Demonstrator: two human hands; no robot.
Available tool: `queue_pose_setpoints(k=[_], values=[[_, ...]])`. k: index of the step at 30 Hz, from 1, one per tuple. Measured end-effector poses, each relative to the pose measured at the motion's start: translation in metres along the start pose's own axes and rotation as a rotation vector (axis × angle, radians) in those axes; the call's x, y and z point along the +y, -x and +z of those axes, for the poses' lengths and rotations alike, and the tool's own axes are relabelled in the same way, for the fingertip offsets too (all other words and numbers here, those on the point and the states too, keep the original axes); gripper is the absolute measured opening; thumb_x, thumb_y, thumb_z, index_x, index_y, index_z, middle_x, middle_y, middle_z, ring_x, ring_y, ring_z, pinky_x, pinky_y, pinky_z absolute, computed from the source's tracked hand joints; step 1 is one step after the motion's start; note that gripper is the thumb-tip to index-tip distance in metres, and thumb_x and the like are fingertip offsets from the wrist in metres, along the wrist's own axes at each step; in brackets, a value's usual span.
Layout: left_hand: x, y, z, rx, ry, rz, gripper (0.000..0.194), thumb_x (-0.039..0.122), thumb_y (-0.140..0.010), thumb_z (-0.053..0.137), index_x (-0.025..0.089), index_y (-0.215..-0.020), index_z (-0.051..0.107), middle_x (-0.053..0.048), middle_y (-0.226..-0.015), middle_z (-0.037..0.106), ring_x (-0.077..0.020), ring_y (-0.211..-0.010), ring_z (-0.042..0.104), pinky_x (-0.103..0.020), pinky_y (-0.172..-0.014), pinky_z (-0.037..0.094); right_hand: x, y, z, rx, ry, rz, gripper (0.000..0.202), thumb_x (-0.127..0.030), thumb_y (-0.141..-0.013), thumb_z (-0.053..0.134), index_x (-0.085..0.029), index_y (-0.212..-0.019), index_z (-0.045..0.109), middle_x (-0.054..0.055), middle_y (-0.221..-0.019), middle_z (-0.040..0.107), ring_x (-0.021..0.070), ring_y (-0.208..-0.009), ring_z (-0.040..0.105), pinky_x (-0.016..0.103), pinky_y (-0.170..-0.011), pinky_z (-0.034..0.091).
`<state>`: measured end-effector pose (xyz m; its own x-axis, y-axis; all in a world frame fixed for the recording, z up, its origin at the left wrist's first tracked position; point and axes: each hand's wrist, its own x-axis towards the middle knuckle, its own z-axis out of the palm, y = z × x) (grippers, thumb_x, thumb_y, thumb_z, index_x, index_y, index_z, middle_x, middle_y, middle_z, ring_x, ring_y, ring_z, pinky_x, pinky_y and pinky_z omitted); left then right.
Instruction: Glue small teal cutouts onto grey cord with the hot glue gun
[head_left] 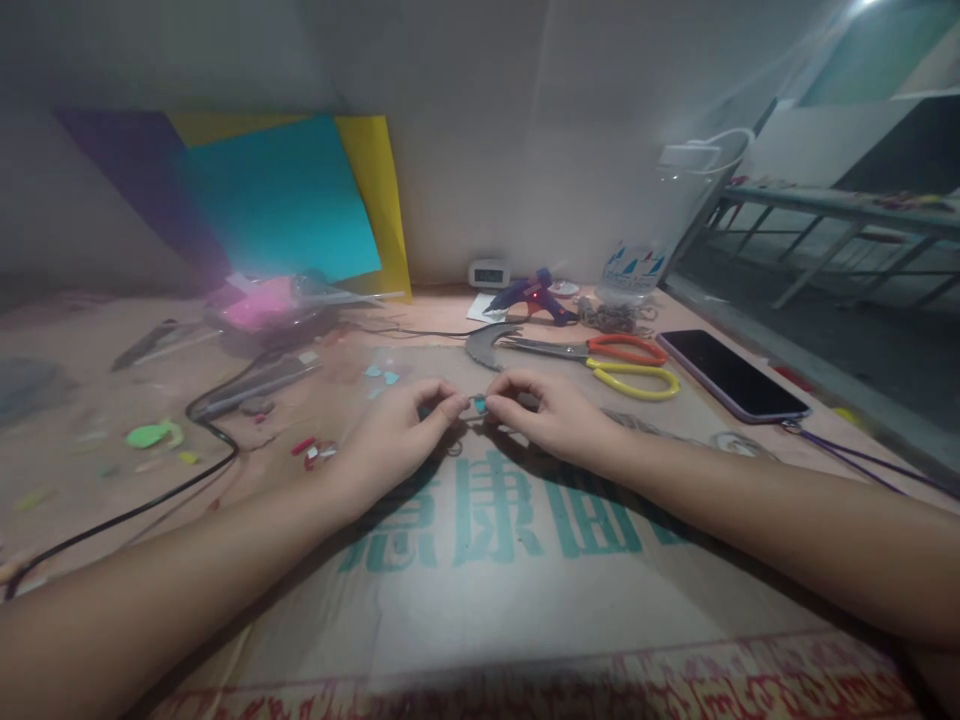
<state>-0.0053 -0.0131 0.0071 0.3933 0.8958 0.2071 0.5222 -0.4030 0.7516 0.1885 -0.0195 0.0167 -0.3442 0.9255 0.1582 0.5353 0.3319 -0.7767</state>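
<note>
My left hand (421,425) and my right hand (541,412) meet over the printed cardboard, each closed in a pinch. Between their fingertips is a small teal piece (480,404) with something thin and greyish around it; its exact kind is too small to make out. Just beyond my left hand lie several light-blue paper scraps (390,377). Behind my right hand rests a pair of scissors (551,348) with one orange and one yellow handle. A small ring-like bit (454,447) lies beneath my left fingers.
A purple glue gun (531,296) with a red light stands at the back near a small digital clock (489,274). A phone (731,375) lies on the right. Coloured sheets (289,200) lean on the wall. A black cable (217,425) crosses the left side, among scraps.
</note>
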Motion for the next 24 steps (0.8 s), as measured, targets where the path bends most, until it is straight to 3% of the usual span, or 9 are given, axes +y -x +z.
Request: queue_pose_setpoints(k=[7, 15, 24], values=[[0.0016, 0.0017, -0.0011, 0.058, 0.003, 0.001, 0.028, 0.041, -0.09, 0.046, 0.019, -0.08, 0.06, -0.001, -0.074, 0.068, -0.0164, -0.069, 0.064, -0.025, -0.062, 0.045, -0.0012, 0.0014, 0.0007, -0.025, -0.005, -0.027, 0.014, -0.029, -0.085, 0.053, -0.018, -0.081, 0.061, 0.003, -0.077, 0.07, 0.0129, -0.067, 0.063, 0.023, -0.061, 0.048], [0.003, 0.0028, -0.001, 0.063, -0.025, 0.03, 0.025, 0.041, -0.087, 0.052, 0.019, -0.079, 0.063, -0.002, -0.078, 0.069, -0.0173, -0.074, 0.062, -0.028, -0.068, 0.045, -0.003, 0.0014, 0.0005, 0.001, -0.036, 0.01, 0.012, -0.027, -0.085, 0.052, -0.018, -0.081, 0.059, 0.001, -0.072, 0.068, 0.0108, -0.057, 0.06, 0.02, -0.051, 0.045], [0.0026, 0.0028, 0.0021, 0.021, -0.018, -0.014, 0.025, 0.042, -0.084, 0.056, 0.019, -0.078, 0.065, 0.0, -0.074, 0.066, -0.0141, -0.066, 0.058, -0.024, -0.062, 0.043, -0.0031, 0.0021, 0.0005, 0.024, 0.024, -0.037, 0.013, -0.025, -0.084, 0.053, -0.016, -0.081, 0.062, 0.001, -0.071, 0.067, 0.0103, -0.06, 0.06, 0.019, -0.054, 0.044]])
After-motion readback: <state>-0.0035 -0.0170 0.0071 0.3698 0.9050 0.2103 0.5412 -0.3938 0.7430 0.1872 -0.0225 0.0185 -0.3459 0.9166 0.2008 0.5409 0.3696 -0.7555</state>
